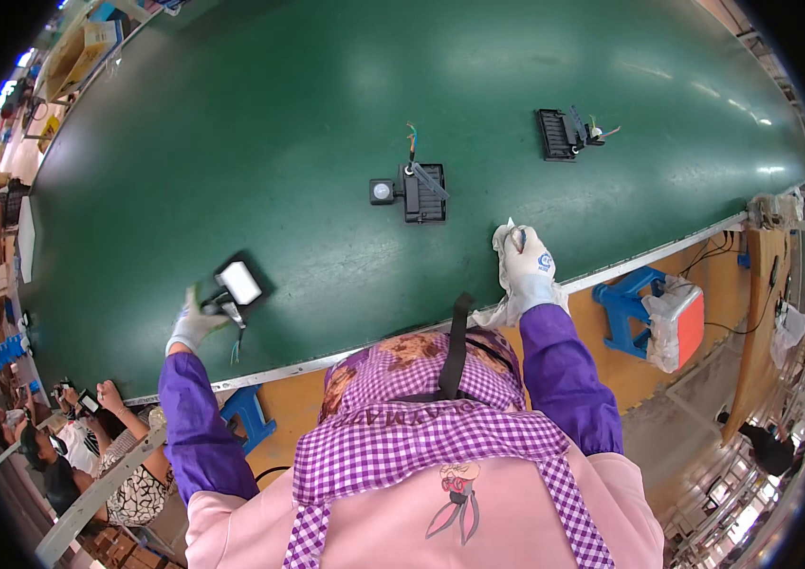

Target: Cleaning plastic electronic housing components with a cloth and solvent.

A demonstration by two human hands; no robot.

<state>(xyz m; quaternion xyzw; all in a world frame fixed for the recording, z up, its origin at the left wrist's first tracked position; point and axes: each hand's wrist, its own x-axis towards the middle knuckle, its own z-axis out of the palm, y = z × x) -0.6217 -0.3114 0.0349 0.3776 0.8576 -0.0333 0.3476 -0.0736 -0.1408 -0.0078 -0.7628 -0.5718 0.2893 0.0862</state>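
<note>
At the left of the green table my left hand (196, 324), in a white glove, is closed on the bracket side of a small black floodlight (239, 283). Its white lit-looking face points up, and short coloured wires hang off near my fingers; the lamp is slightly blurred. On the right, near the table's front edge, my gloved right hand (528, 270) grips a crumpled white cloth (500, 239), part of which trails below the wrist. Between the hands, farther off, lies a black floodlight with a sensor box (424, 194), back up, with its wires sticking out.
Another black floodlight (559, 135) lies at the far right of the green table (308, 114). A blue stool (625, 308) and a red-topped stool (682, 327) stand beyond the front edge. At the lower left, other people (123, 465) sit along the table.
</note>
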